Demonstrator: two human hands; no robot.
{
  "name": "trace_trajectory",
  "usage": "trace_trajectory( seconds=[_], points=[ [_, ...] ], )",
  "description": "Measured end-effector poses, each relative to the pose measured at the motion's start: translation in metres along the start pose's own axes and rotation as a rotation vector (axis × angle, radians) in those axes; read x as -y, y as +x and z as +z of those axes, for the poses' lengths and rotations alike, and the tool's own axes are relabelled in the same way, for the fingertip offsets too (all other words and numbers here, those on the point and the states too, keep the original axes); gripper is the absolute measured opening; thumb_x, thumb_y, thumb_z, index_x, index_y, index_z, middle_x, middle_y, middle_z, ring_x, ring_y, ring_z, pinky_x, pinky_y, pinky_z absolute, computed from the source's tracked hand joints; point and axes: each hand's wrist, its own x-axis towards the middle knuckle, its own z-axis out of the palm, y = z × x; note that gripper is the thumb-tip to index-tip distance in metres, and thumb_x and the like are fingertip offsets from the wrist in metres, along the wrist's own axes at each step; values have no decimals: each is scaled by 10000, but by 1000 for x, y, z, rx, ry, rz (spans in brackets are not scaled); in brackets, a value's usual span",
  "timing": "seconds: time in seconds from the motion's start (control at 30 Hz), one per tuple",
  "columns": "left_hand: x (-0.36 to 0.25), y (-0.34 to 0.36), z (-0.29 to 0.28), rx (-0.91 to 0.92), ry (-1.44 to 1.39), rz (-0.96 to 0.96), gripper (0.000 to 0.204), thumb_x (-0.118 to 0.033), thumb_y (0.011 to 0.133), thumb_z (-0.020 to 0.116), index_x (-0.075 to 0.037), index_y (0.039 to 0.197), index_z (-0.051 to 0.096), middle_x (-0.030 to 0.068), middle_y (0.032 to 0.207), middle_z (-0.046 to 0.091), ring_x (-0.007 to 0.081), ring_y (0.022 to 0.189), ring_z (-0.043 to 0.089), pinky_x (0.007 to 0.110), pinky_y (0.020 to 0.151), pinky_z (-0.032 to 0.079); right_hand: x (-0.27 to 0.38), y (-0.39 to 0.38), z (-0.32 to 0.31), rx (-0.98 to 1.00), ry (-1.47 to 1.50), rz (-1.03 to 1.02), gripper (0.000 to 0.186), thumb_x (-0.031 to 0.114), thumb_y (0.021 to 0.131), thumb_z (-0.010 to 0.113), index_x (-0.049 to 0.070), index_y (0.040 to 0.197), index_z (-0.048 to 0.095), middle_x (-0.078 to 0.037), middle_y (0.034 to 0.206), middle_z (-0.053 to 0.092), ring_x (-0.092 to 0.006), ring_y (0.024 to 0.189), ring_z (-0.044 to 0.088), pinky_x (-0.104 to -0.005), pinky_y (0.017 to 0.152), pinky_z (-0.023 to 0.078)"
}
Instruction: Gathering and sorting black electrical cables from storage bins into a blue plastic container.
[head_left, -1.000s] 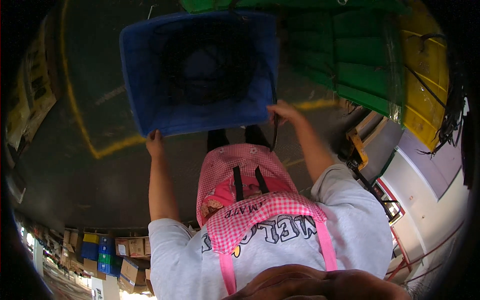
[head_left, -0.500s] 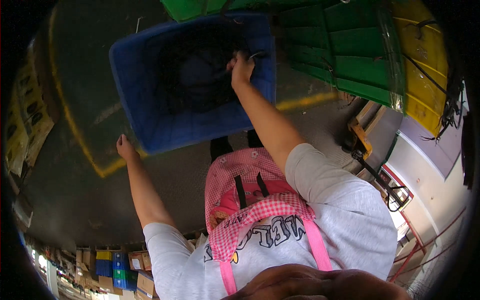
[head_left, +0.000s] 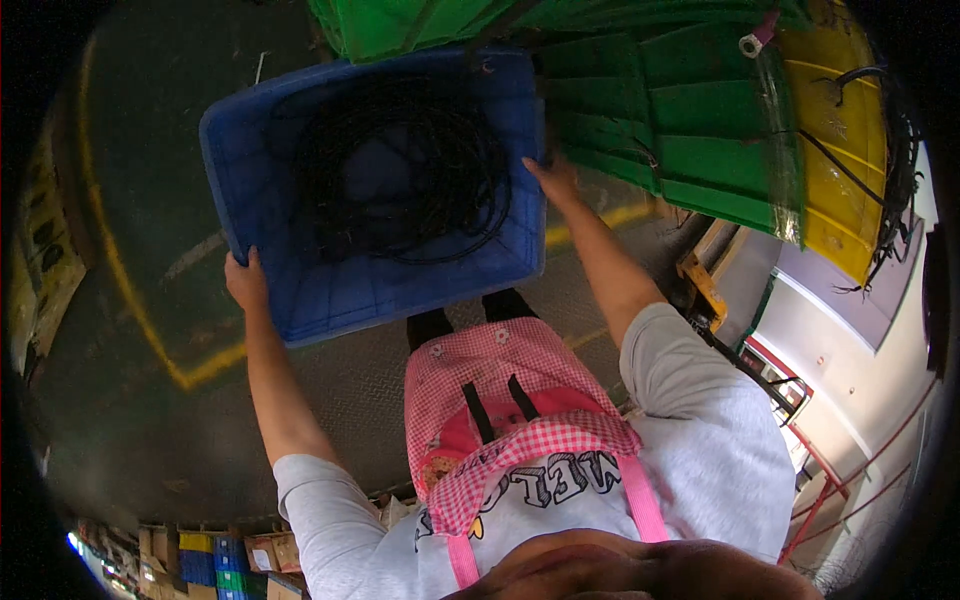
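Note:
A large blue plastic bin (head_left: 385, 315) stands before me, with a loose coil of black cable (head_left: 420, 235) lying on its bottom. My left hand (head_left: 247, 282) grips the bin's left rim near the front corner, its fingers hooked over the edge. On the opposite side my right hand (head_left: 555, 182) is closed on the right rim, thumb over the inner edge and the other fingers mostly hidden behind the wall.
Green bins (head_left: 700, 130) stand close on the right and at the far side, with a yellow bin (head_left: 830, 150) beside them and dark cable ends hanging out. A yellow pallet jack (head_left: 705, 285) is at right. Yellow lines (head_left: 125, 290) mark the floor.
My right hand has come out of the bin's inside and taken its right rim. My left hand has moved onto the left rim. The bin sits slightly nearer and more to the left.

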Motion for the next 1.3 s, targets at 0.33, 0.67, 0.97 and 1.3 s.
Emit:
trace_trajectory(
  seconds=[0.33,0.67,0.97,1.3],
  points=[
    [1,-29,-32,-179,182,52,299,-243,743,696,-11,897,589,169,892,624,344,791,585,429,705,449,5,25,14,30,-80,16,595,337,697,714,-9,1150,543,-264,1108,577,-390,1041,563,-443,868,464],
    [-58,-152,-105,-175,-30,-52,276,-118,748,660,79,909,551,171,859,612,272,751,565,388,705,456,-31,-44,-55,151,-99,120,592,317,702,633,-43,1159,527,-271,1127,556,-417,1065,531,-450,928,425],
    [-98,-245,-143,-98,154,-13,306,-68,768,639,77,1014,529,142,913,575,239,764,520,361,681,448,-68,-177,-158,123,283,369,483,231,691,647,-41,1075,536,-252,1059,572,-398,1004,556,-462,853,450],
    [-192,-252,-108,209,6,541,257,-92,765,658,63,885,491,132,790,523,238,705,483,370,649,425,-162,-402,-215,-285,430,623,401,235,708,657,-8,1003,535,-210,923,585,-383,903,572,-471,759,446]
  ],
)
